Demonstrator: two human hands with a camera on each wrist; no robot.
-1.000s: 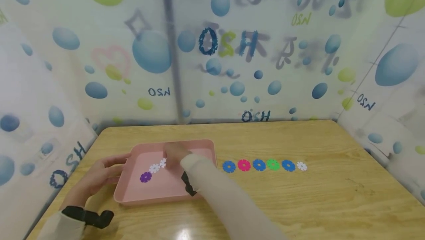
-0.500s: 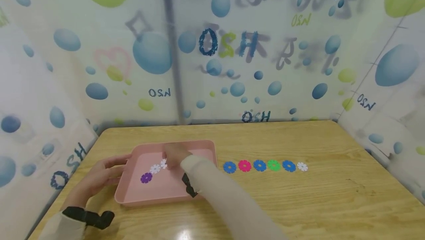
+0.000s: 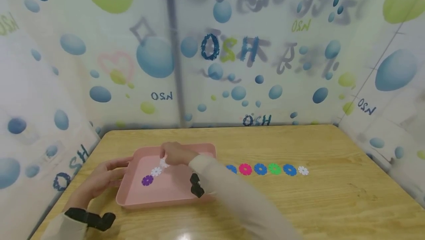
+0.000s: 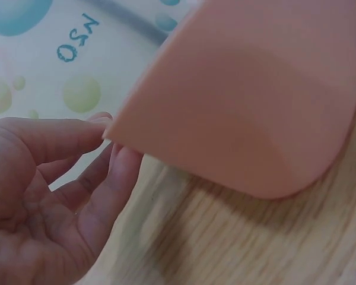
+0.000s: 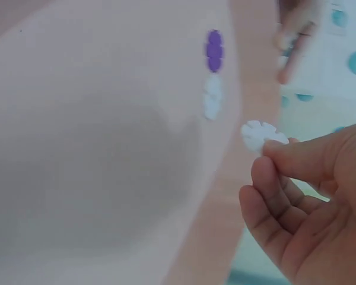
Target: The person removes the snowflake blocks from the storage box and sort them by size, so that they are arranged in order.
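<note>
Pinched between my right thumb and finger is a white snowflake disc (image 5: pixel 258 135), a flat plastic piece with a notched rim. That right hand (image 3: pixel 177 153) is over the far half of a shallow pink tray (image 3: pixel 159 195). A purple snowflake disc (image 3: pixel 147 180) and another white snowflake disc (image 3: pixel 156 171) lie inside the tray. Against the outside of the tray's left wall rests my left hand (image 3: pixel 99 179), its fingers fairly straight; in the left wrist view some fingertips are hidden behind the tray wall (image 4: pixel 243 119).
Right of the tray runs a row of flat discs on the wooden table (image 3: pixel 299 203): blue, pink (image 3: pixel 245 169), blue, green (image 3: pixel 275 169), blue and white (image 3: pixel 303 170). My right sleeve (image 3: pixel 232 195) partly covers the leftmost blue disc (image 3: pixel 232 169). Bubble-patterned curtains (image 3: pixel 212 96) surround the table.
My right hand has risen slightly from the tray with the white snowflake disc, and its sleeve now overlaps the row's left end. The left hand stays at the tray wall. The head view tilts slightly.
</note>
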